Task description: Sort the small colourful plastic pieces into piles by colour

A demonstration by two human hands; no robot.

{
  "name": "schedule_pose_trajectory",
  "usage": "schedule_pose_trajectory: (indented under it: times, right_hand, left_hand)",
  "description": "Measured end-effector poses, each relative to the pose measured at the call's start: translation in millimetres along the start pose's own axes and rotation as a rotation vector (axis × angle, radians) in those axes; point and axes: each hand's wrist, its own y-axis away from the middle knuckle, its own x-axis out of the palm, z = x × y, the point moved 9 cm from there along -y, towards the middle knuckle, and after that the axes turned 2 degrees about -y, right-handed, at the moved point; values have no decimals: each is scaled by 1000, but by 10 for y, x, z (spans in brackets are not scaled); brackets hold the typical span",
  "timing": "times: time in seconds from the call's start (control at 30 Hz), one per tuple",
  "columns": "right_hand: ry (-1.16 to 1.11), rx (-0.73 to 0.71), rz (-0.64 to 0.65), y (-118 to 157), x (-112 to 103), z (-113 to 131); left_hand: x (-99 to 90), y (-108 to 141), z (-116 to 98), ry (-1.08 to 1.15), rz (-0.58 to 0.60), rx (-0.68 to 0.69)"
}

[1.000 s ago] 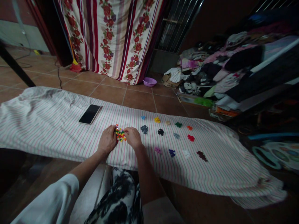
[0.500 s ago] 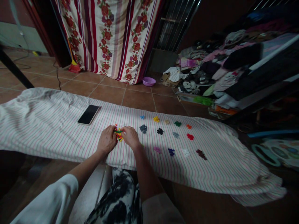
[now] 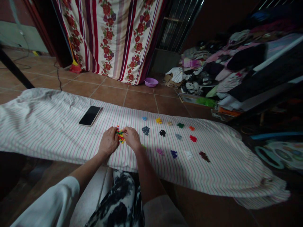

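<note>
A small mixed pile of tiny red, yellow, green and orange pieces [image 3: 121, 137] lies on the striped cloth; their exact kind is too small to make out. My left hand [image 3: 109, 140] rests at the pile's left side, its fingers curled together with the tips at the pieces. From the right, my right hand [image 3: 132, 138] reaches over the pile with thumb and fingers pinched together. Whatever is between the fingertips of either hand is too small to see. A light green bit [image 3: 144, 147] shows partly behind my right wrist.
Single-colour heaps sit in rows to the right, among them yellow [image 3: 158, 120], black [image 3: 162, 133], red [image 3: 193, 138], pink [image 3: 160, 152] and brown [image 3: 204, 156]. A phone [image 3: 90, 115] lies at left on the striped cloth [image 3: 59, 126]. A purple basin [image 3: 151, 82] stands on the floor beyond.
Both hands stay at the mixed pile, with only slight finger movement. The sorted heaps and the phone look unchanged.
</note>
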Motion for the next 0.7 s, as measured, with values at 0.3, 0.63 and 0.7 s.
schedule_pose_trajectory:
  times: [0.3, 0.63, 0.7]
  right_hand:
    - [-115, -5, -110, 18, -106, 1]
    - [-209, -18, -224, 71, -253, -60]
    - [-211, -5, -237, 87, -271, -84]
  left_hand:
    - [-13, -3, -34, -19, -4, 26]
    - [18, 13, -19, -46, -9, 77]
    - [19, 17, -26, -46, -13, 96]
